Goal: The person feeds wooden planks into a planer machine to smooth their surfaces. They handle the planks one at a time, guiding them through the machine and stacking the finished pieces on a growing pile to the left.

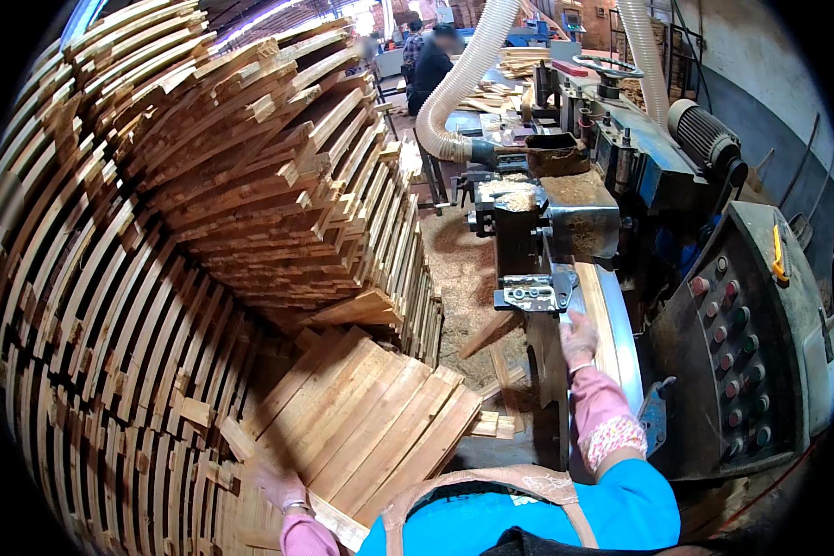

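Observation:
My right hand [579, 340], in a thin pale glove, reaches forward to the woodworking machine [579, 222]. Its fingers lie against the left side of a long wooden strip [602, 320] on the metal bed, just short of a small steel guide block [535, 293]. Low on the left, my left hand [280, 486] is closed over a pale wooden board [338, 522] that lies across the end of a pile of planks [366, 422]. Part of that hand blurs into the wood around it.
Tall stacks of wooden slats [278, 176] wall off the left. A control panel [737, 343] with several buttons stands at right, below a motor [704, 130]. A ribbed hose [463, 83] joins the machine. Offcuts [505, 371] litter the floor. People [431, 60] work farther back.

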### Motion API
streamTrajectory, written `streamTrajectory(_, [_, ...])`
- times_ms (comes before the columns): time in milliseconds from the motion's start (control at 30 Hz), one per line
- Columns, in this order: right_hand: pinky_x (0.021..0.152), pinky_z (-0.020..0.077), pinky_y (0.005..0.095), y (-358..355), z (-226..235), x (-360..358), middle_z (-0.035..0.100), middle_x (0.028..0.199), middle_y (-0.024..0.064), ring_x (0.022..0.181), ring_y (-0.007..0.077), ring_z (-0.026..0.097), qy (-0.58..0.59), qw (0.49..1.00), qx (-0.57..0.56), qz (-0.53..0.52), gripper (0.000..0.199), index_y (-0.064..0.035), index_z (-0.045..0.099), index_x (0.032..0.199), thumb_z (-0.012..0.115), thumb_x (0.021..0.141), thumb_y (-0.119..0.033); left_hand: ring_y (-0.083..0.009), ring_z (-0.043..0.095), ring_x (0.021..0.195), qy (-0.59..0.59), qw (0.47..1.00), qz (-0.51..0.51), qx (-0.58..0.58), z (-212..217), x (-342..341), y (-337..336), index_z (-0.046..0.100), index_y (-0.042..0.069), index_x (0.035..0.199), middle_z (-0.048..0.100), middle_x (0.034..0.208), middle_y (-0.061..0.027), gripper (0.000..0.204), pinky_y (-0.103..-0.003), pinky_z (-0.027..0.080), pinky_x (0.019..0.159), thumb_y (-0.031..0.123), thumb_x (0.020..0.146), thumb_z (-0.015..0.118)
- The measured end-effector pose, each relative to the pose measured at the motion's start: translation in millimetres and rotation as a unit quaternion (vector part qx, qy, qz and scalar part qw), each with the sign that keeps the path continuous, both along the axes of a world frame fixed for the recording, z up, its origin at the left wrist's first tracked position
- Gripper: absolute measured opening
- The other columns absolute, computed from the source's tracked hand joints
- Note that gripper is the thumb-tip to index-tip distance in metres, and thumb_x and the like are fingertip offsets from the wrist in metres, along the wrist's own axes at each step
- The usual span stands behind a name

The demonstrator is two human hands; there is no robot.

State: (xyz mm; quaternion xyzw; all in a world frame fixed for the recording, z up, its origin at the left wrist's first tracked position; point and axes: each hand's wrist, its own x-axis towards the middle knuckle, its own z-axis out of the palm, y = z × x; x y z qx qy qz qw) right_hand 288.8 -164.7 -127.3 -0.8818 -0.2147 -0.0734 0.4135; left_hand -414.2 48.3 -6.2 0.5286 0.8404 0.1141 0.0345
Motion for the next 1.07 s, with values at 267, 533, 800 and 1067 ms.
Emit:
streamTrajectory(267, [0.114, 0.0517, 0.0355, 27.1, 119.0, -170.9, 0.069, 0.141, 0.0179, 0.131, 0.0277, 0.066, 0.201, 0.916, 0.064, 0.342, 0.052, 0.0001, 0.062, 0.146, 0.075, 0.098, -0.014, -0.0405, 0.046, 0.149, -0.528, 0.811, -0.038, 0.248, 82.3, 40.5, 9.5, 0.040, 0.003, 0.162, 0.039, 0.167, -0.0240, 0.080, -0.046, 0.037, 0.129, -0.018, 0.088, 0.059])
streamTrajectory(533, [0.129, 0.0309, 0.0412, 22.1, 181.9, -270.4, 0.030, 0.174, 0.0176, 0.158, 0.0274, 0.034, 0.315, 0.702, 0.090, 0.633, 0.092, -0.0074, 0.030, 0.168, 0.080, 0.096, -0.036, -0.0240, 0.065, 0.110, -0.536, 0.652, -0.364, 0.393, 145.8, 286.3, -4.8, 0.033, 0.004, 0.165, 0.052, 0.150, -0.0203, 0.082, -0.039, 0.058, 0.095, 0.015, 0.096, 0.077])
streamTrajectory(800, [0.123, 0.0395, 0.0469, -168.7, 72.0, -252.4, 0.049, 0.158, 0.0196, 0.147, 0.0343, 0.049, 0.096, 0.979, 0.102, 0.148, 0.099, -0.0080, 0.041, 0.163, 0.093, 0.079, -0.019, -0.0295, 0.053, 0.138, -0.585, 0.501, -0.637, -0.026, 61.2, 411.2, -88.6, 0.033, 0.001, 0.164, 0.051, 0.154, -0.0165, 0.081, -0.043, 0.044, 0.118, 0.019, 0.098, 0.076])
streamTrajectory(1067, [0.109, 0.0463, 0.0540, -267.2, 69.5, -314.4, 0.056, 0.145, 0.0175, 0.131, 0.0438, 0.054, 0.160, 0.919, -0.306, -0.192, 0.094, -0.0160, 0.047, 0.158, 0.088, 0.077, -0.039, -0.0398, 0.056, 0.137, -0.414, 0.622, -0.649, -0.143, -16.9, 351.3, -91.6, 0.050, 0.001, 0.152, 0.055, 0.150, -0.0241, 0.073, -0.045, 0.045, 0.117, 0.026, 0.090, 0.081])
